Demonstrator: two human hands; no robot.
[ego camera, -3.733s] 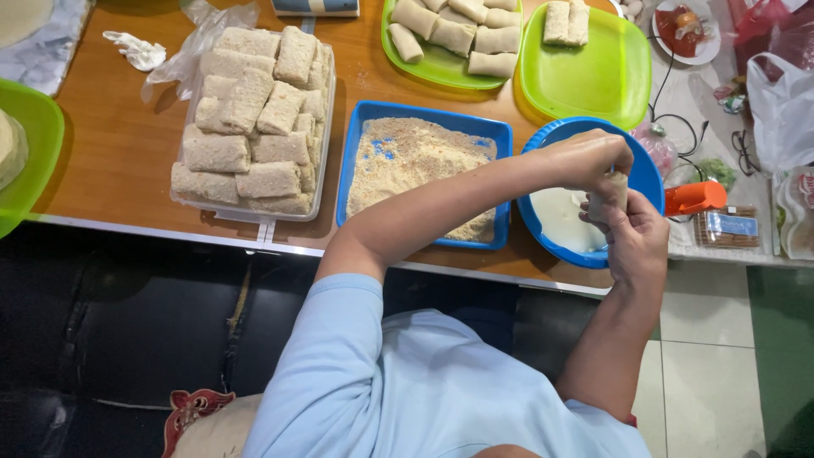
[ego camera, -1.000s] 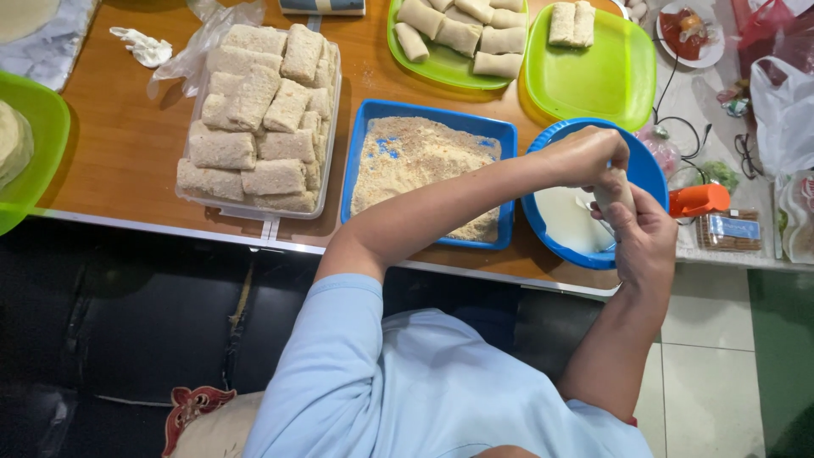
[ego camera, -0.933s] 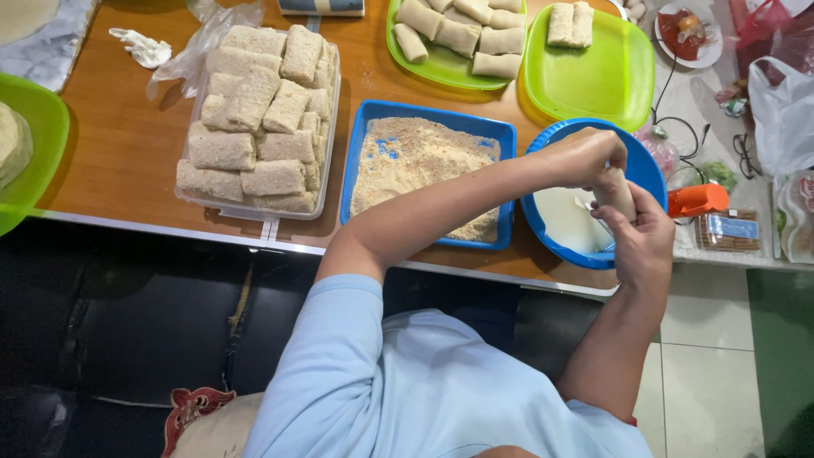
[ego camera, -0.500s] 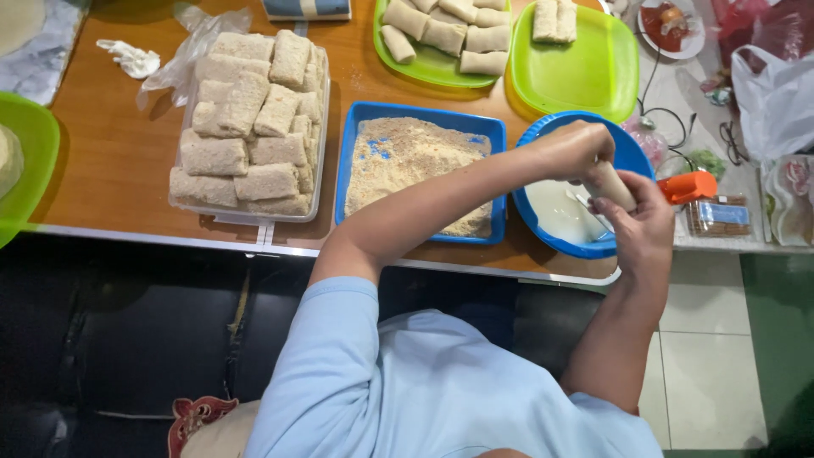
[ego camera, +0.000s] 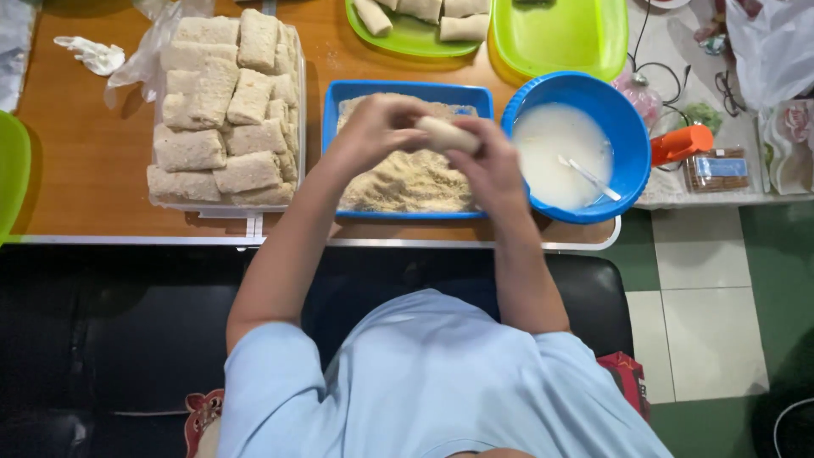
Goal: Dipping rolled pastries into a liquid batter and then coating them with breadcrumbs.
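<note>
Pale and smooth, a small cylindrical roll of uncoated dough (ego camera: 447, 134) sits gripped between both hands above the blue rectangular plastic tray of beige breadcrumbs (ego camera: 407, 174). The left hand (ego camera: 373, 127) closes its fingers on the roll's left end, while the right hand (ego camera: 490, 165) curls around the right end, so each hand is narrowed onto the same piece. The roll is lifted clear of the crumbs, lying roughly level over the upper middle of the tray.

Just right of the tray, touching or nearly touching its edge, stands a round blue plastic bowl (ego camera: 623, 119) holding thin white batter, with a pale spoon (ego camera: 587, 176) resting in the liquid. Left of the tray, a clear rectangular container (ego camera: 227, 110) is stacked with many crumb-coated rolls lying close together in layers. At the top edge, a bright green plate (ego camera: 407, 34) carries a few uncoated pale rolls, and an empty-looking bright green tray (ego camera: 560, 38) sits just beside it on the right. All of these rest on the orange-brown wooden surface (ego camera: 85, 161), whose near edge has a light metal trim.

Both forearms reach forward from a person's light blue shirt (ego camera: 424, 382). A crumpled white tissue (ego camera: 93, 55) lies near the far left of the surface.
</note>
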